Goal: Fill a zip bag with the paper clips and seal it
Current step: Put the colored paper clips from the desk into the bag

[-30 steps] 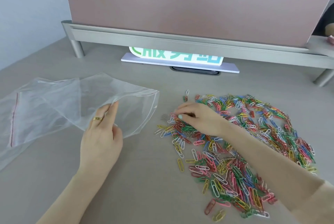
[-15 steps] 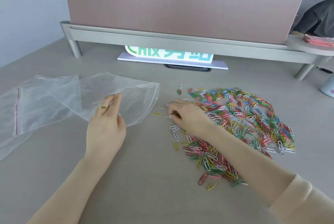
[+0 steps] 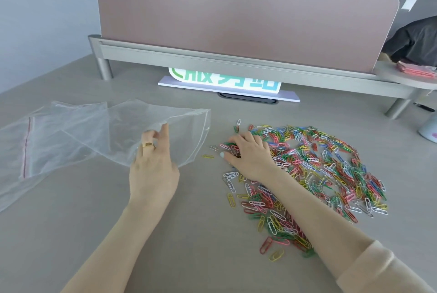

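on the grey desk, toward its left edge, a clear zip bag lies flat with its mouth turned to the middle of the desk. your left hand pinches the top layer of the mouth between thumb and fingers, lifting it slightly. a second clear bag with a red seal line lies partly under it, nearer the left edge. at the middle right of the desk, the paper clips spread in a wide, colourful heap, none in the bag yet. your right hand rests palm down on the heap's left side, fingers curled over some clips; i cannot tell how many it grips. the opening looks shallow, so clips may likely hit the lip and scatter. thin film could slip from your pinch, and a loose handful may shed clips between heap and bag.
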Available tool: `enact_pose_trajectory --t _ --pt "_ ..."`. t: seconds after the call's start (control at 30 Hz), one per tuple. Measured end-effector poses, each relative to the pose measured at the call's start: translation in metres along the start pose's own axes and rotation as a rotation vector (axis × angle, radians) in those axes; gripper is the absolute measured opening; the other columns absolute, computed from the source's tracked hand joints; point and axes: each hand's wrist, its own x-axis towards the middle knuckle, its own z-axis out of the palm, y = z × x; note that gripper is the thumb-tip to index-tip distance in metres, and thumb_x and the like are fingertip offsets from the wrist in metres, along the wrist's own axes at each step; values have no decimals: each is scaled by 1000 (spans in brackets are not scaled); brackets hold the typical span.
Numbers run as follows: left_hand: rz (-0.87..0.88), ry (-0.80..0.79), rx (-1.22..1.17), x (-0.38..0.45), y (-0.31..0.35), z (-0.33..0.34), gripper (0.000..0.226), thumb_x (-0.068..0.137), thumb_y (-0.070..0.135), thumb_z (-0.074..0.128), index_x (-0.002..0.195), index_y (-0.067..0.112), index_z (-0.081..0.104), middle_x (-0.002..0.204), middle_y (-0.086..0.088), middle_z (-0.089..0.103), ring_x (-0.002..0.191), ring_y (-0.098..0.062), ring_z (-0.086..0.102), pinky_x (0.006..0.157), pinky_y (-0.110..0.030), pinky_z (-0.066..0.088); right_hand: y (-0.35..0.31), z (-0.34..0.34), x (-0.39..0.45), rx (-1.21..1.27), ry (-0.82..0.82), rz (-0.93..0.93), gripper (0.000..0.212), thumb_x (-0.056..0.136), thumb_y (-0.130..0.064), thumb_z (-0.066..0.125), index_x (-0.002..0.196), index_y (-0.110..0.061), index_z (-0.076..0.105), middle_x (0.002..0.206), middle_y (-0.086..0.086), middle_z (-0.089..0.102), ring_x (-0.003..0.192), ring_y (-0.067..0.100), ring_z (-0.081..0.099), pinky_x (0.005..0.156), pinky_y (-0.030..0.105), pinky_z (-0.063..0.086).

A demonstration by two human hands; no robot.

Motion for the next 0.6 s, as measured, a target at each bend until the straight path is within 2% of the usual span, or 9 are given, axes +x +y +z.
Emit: enact_pose_trajectory --t 0.13,0.23,0.3,0.43,0.6 --pt "-28 -101 -55 -1 -1 2 69 87 4 42 146 29 16 120 -7 33 87 -26 42 74 -35 36 1 -4 3 49 7 -33 32 90 -45 44 110 -22 52 117 1 51 113 23 45 102 42 33" --pt "-66 -185 -99 -2 2 4 70 91 14 44 146 35 6 109 -3 35 80 -23 38 71 -33 33 1 -7 4 53 27 -71 25 91 -39 46 102 -17 53 100 -1 53 96 24 51 81 35 41" --pt "-75 -210 -102 -1 3 5 74 90 17 47 146 37 1 112 -6 39 83 -25 42 71 -34 34 2 -8 5 41 41 -90 20 91 -33 47 98 -15 53 89 -4 50 84 23 52 68 31 40" --pt "-58 -224 -110 -2 4 6 81 87 15 48 144 39 -5 114 -7 42 93 -30 51 69 -35 39 3 -12 7 51 29 -93 19 89 -31 48 92 -13 55 86 2 58 79 25 55 63 32 42" --pt "-58 -223 -137 -3 5 5 85 87 13 46 143 40 -12 122 -5 43 96 -29 52 67 -34 38 5 -15 9 65 44 -87 17 89 -30 50 80 -15 52 70 1 52 64 23 48 52 28 34"
